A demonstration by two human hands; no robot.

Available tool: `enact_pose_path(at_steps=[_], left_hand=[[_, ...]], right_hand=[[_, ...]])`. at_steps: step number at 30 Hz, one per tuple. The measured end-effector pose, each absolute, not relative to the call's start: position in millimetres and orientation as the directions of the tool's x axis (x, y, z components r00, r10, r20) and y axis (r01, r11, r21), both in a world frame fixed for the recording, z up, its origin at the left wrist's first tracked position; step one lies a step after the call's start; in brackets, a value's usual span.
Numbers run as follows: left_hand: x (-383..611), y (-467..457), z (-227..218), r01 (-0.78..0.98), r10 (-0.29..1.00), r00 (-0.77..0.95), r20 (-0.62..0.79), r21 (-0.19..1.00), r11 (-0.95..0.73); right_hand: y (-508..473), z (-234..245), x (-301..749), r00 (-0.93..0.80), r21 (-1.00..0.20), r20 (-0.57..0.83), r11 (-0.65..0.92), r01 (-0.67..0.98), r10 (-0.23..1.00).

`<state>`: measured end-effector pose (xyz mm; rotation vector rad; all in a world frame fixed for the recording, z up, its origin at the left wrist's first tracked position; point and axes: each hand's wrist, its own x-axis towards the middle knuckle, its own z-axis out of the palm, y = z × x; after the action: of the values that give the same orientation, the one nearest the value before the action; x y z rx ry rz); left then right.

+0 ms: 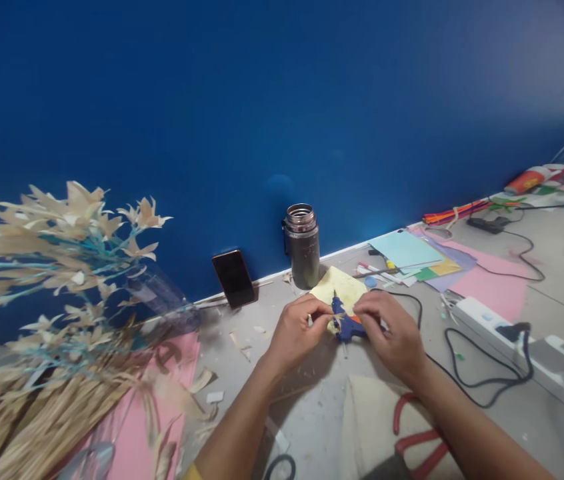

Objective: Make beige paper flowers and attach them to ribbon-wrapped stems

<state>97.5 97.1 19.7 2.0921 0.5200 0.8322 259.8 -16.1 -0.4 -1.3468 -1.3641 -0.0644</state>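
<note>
My left hand (302,328) is closed in a pinch on a small pale husk piece (337,319) that sticks out past the fingertips. Close to its right, my right hand (393,328) has thumb and fingers pressed together; what they hold is too small to make out. Behind and below the fingertips lies a blue glue gun (346,329) with an orange part, its nozzle pointing away over a crumpled yellow paper (338,285). The hands partly cover the glue gun.
A dark open flask (304,257) and a leaning phone (235,279) stand by the blue wall. Husk flowers (82,207) and dried husks (37,413) fill the left. Right are coloured papers (407,251), a power strip (492,333) and cables. Red-handled scissors (425,443) lie in front.
</note>
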Motion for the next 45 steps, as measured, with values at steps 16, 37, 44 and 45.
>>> enact_pose_path(at_steps=[16, 37, 44, 45], left_hand=[[99, 93, 28, 0.159, 0.679, 0.721, 0.139, 0.920, -0.357], [97, 98, 25, 0.116, 0.694, 0.706, 0.142, 0.943, -0.310], [98, 98, 23, 0.097, 0.718, 0.674, 0.174, 0.943, -0.319], [98, 98, 22, 0.091, 0.719, 0.673, 0.175, 0.945, -0.315]], right_hand=[[-12, 3, 268, 0.576, -0.974, 0.221, 0.143, 0.178, 0.787], [-15, 9, 269, -0.056, -0.310, 0.773, 0.452, 0.836, 0.632], [-15, 6, 272, -0.045, -0.351, 0.737, 0.438, 0.828, 0.674], [-15, 5, 272, -0.042, -0.356, 0.731, 0.433, 0.828, 0.682]])
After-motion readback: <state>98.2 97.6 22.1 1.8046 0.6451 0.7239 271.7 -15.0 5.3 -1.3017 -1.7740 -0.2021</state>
